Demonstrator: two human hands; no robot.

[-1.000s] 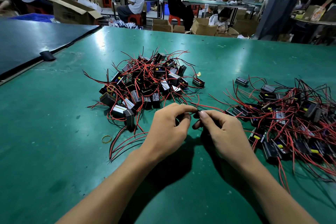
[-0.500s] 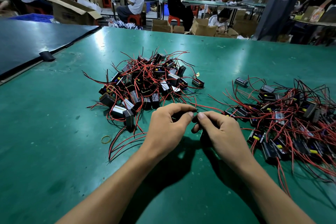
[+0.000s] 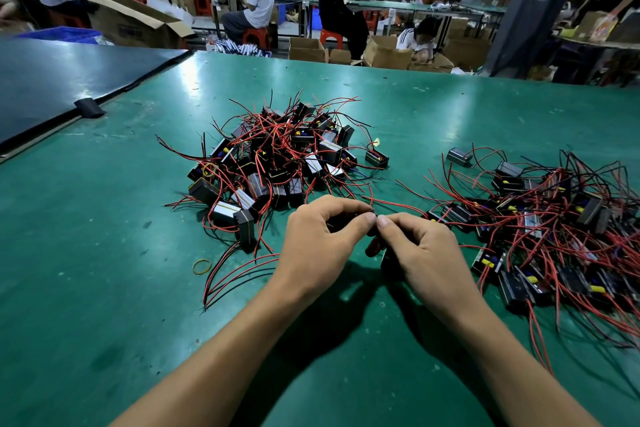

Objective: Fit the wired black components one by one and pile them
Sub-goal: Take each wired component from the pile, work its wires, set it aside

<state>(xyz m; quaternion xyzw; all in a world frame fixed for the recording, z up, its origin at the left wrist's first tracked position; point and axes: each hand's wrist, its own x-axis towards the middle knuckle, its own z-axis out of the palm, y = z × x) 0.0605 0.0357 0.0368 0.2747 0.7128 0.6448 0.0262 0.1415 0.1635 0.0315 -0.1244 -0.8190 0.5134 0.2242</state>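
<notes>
My left grip (image 3: 322,246) and right grip (image 3: 426,253) pinch a red wire (image 3: 398,205), and pulling hard could drag the tangled pile (image 3: 554,218) along.

No text can be read. Dark print on the side of the open cardboard box (image 3: 135,32) at back left is too blurred; the colourful box (image 3: 601,26) at far right shows graphics only, lettering unreadable.
</notes>
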